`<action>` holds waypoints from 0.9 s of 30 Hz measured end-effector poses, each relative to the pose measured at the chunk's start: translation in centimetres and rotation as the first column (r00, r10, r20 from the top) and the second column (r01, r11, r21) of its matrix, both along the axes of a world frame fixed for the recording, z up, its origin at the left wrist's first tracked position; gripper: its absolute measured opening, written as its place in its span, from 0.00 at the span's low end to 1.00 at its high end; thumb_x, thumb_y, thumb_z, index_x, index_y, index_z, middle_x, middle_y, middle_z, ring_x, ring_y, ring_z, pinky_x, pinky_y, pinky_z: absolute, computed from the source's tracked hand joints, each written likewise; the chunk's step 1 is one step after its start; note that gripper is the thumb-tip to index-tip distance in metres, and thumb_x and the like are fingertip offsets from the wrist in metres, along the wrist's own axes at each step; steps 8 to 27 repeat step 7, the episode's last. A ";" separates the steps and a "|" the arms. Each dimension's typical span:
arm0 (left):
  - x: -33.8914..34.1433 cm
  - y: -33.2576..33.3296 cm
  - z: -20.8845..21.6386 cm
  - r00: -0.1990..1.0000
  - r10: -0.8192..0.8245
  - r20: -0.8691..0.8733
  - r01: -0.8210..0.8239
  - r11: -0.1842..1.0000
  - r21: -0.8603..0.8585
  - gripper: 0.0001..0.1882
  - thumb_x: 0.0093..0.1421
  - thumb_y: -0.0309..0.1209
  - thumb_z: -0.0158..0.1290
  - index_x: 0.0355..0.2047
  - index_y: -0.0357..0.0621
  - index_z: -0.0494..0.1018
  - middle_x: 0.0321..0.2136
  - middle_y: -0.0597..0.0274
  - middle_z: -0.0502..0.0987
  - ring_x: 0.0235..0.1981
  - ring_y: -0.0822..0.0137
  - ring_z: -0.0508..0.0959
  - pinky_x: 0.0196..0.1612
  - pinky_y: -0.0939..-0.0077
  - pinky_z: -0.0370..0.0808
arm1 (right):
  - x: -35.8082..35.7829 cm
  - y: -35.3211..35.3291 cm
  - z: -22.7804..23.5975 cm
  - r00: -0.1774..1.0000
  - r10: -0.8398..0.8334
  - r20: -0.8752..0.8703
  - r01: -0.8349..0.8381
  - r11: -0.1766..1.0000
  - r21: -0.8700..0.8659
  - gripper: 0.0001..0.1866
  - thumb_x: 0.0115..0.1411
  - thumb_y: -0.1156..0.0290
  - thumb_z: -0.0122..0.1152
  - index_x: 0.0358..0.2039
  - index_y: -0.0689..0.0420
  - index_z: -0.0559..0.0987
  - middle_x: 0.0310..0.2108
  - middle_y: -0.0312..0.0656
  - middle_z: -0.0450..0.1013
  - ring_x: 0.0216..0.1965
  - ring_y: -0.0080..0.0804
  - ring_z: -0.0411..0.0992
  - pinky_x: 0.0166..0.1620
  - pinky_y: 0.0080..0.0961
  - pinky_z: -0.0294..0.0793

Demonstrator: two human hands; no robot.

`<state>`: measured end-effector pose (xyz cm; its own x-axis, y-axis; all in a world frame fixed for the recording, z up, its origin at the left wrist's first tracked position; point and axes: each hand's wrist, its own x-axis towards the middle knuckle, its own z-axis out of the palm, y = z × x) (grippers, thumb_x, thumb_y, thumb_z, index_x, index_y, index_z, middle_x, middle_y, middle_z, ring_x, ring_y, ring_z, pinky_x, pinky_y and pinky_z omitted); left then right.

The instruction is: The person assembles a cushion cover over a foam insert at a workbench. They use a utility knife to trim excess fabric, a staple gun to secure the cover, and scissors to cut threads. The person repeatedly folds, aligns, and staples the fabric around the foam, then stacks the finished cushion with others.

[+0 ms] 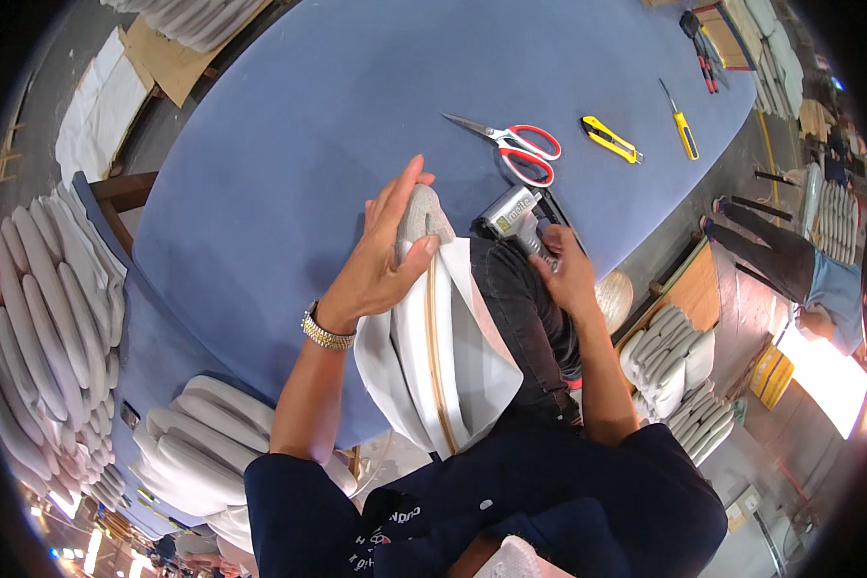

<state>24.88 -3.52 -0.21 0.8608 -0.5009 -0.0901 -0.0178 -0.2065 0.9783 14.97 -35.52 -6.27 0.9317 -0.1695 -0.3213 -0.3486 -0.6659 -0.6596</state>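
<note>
A long curved padded panel [409, 337] stands on edge against my lap. Pale grey fabric wraps its end, and a thin wooden strip [437, 385] runs along its edge. Loose white fabric [486, 361] hangs from its right side over my dark trousers. My left hand [385, 255] grips the far end, thumb pressing the fabric near the edge and fingers along the other side. In my right hand [566, 275] is the handle of a grey and black staple gun [511, 214], held over the blue table [289, 125], just right of the panel's far end.
Red-and-white scissors [520, 149], a yellow box cutter [610, 140], a yellow-handled screwdriver [684, 130] and red-handled pliers [705, 58] lie on the table. Stacked grey padded panels [48, 299] fill the left; more [669, 356] stand right. Another person [790, 265] stands far right.
</note>
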 end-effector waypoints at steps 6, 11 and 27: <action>-0.2 -0.4 0.6 1.000 -0.010 0.004 0.009 0.995 0.100 0.46 0.63 0.38 0.52 0.77 0.43 0.45 0.70 0.46 0.58 0.71 0.48 0.58 0.74 0.50 0.49 | 3.1 0.3 -0.6 0.962 0.132 -0.240 -0.157 0.984 -0.088 0.43 0.54 0.70 0.76 0.67 0.49 0.61 0.48 0.57 0.79 0.50 0.54 0.79 0.52 0.42 0.77; -0.2 -0.4 0.4 1.000 -0.011 0.009 0.010 0.994 0.105 0.46 0.63 0.38 0.52 0.77 0.44 0.45 0.70 0.47 0.58 0.71 0.47 0.58 0.74 0.50 0.47 | 3.2 0.0 -0.6 0.944 0.148 -0.295 -0.173 0.983 -0.058 0.48 0.53 0.69 0.77 0.70 0.49 0.58 0.49 0.56 0.78 0.50 0.52 0.79 0.54 0.44 0.77; -0.2 -0.4 0.4 1.000 -0.011 0.009 0.010 0.994 0.105 0.46 0.63 0.38 0.52 0.77 0.44 0.45 0.70 0.47 0.58 0.71 0.47 0.58 0.74 0.50 0.47 | 3.2 0.0 -0.6 0.944 0.148 -0.295 -0.173 0.983 -0.058 0.48 0.53 0.69 0.77 0.70 0.49 0.58 0.49 0.56 0.78 0.50 0.52 0.79 0.54 0.44 0.77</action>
